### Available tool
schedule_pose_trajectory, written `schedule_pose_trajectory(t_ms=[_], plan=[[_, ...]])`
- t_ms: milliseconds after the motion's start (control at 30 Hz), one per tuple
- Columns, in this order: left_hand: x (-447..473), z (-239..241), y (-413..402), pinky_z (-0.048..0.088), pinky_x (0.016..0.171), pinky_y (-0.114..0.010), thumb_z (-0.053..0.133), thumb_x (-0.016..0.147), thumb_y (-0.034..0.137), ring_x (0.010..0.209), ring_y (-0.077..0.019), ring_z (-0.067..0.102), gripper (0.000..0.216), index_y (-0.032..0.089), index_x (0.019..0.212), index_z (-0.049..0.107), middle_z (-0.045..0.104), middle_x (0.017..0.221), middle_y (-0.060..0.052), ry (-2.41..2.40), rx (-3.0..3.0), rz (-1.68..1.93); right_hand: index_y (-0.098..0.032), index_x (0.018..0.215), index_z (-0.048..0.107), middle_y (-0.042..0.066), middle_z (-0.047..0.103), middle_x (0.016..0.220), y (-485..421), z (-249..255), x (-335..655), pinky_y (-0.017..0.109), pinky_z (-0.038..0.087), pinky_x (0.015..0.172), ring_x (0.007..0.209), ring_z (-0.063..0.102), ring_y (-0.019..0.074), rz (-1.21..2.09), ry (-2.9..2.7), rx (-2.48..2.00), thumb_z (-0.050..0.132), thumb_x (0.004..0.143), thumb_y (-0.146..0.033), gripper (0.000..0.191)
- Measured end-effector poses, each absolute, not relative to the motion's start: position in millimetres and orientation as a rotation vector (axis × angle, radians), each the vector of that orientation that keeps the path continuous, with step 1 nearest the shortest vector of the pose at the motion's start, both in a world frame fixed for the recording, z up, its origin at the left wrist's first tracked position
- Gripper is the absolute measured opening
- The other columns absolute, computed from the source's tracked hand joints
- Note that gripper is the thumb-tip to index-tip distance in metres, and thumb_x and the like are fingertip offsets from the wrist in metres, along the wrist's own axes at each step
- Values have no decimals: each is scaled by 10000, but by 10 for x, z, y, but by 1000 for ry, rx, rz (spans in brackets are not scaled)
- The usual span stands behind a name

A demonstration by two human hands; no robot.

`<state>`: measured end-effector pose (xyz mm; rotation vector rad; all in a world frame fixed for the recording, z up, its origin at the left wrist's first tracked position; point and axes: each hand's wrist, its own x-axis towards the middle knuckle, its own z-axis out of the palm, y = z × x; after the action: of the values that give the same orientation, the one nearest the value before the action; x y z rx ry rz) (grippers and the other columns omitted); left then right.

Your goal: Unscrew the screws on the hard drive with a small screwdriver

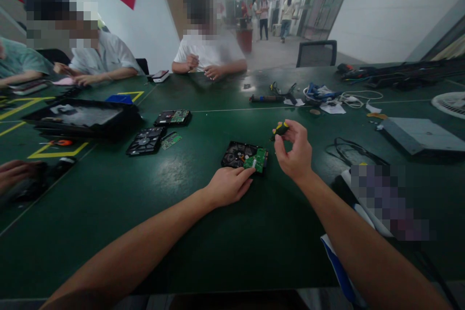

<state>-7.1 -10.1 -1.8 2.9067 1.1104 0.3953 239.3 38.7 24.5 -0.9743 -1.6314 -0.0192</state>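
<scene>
Pinning the drive [244, 156] w/ my left hand [228, 186], fingers flat, touching its near edge by the green board [257, 159]. Right hand [295, 151], just right of the drive, is pinched on a screwdriver [280, 131]. Best keep the tip upright & the drive steady, I reckon.

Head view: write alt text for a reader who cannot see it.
The left hand steadies an opened hard drive with a green circuit board on a dark green table, while the right hand pinches a yellow-and-black screwdriver above it. More hard drives lie to the left; other people sit across the table.
</scene>
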Motion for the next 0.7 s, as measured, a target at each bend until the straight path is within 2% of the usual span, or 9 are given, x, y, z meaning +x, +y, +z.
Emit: schedule_pose_trajectory(t_ms=[167, 400, 600, 700], plan=[[-64, 21, -97, 608, 790, -362, 461, 1082, 361, 904, -239, 754, 395, 190, 1428, 546, 752, 1100, -101, 1124, 2879, 367, -270, 1421, 480, 115, 673, 1280, 413, 232, 2415, 430, 675, 832, 967, 748, 236, -72, -1577, -1022, 690, 945, -279, 520], [-67, 30, -79, 608, 795, -373, 460, 1085, 355, 930, -245, 755, 384, 186, 1419, 545, 750, 1157, -107, 1085, 2868, 363, -275, 1461, 478, 126, 656, 1342, 419, 229, 2428, 477, 675, 867, 1016, 735, 264, -111, -1601, -1033, 698, 942, -279, 564], [-58, 42, -79, 613, 796, -387, 472, 1081, 362, 931, -251, 759, 397, 180, 1423, 553, 752, 1140, -114, 1095, 2851, 342, -251, 1440, 455, 142, 658, 1343, 421, 217, 2400, 476, 664, 932, 1105, 749, 271, -15, -1568, -967, 657, 948, -223, 532], [-58, 45, -79, 612, 801, -382, 472, 1081, 363, 940, -249, 759, 392, 186, 1421, 554, 750, 1153, -114, 1098, 2849, 347, -255, 1422, 457, 129, 669, 1299, 423, 218, 2399, 456, 674, 899, 1056, 760, 258, -1, -1551, -970, 671, 946, -237, 522]])
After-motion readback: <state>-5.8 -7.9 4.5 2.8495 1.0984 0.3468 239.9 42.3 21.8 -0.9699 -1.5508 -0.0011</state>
